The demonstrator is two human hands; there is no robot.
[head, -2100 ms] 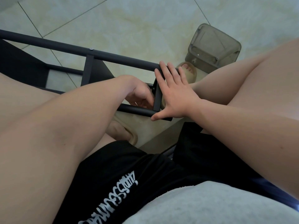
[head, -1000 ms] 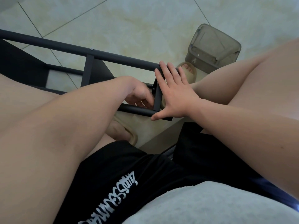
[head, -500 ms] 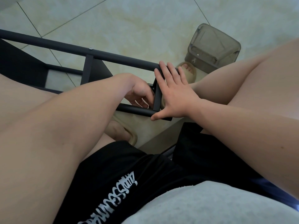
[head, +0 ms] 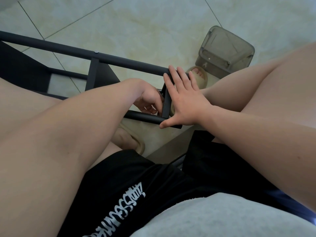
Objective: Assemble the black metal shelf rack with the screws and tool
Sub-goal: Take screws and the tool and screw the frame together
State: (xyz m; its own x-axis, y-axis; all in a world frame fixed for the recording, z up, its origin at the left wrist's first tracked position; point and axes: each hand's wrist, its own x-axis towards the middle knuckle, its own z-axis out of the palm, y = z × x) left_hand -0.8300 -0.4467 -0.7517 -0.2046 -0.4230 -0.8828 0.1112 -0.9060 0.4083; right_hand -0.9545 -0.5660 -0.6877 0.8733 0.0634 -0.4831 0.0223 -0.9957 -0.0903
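The black metal shelf rack [head: 119,61] lies on the tiled floor [head: 136,23] between my knees. An inner crossbar [head: 93,74] already joins its long rails, with one screw [head: 96,52] seated in the far rail above it. I am at the end crossbar [head: 166,103]. My right hand [head: 184,103] lies flat on its outer face, fingers [head: 172,77] straight and close together, thumb spread toward the near rail. My left hand [head: 150,101] is at the inner face with its fingers curled. I cannot tell whether they pinch a screw or the tool. I judge this joint unfinished. A smoky plastic box [head: 225,48] of small parts sits just beyond.
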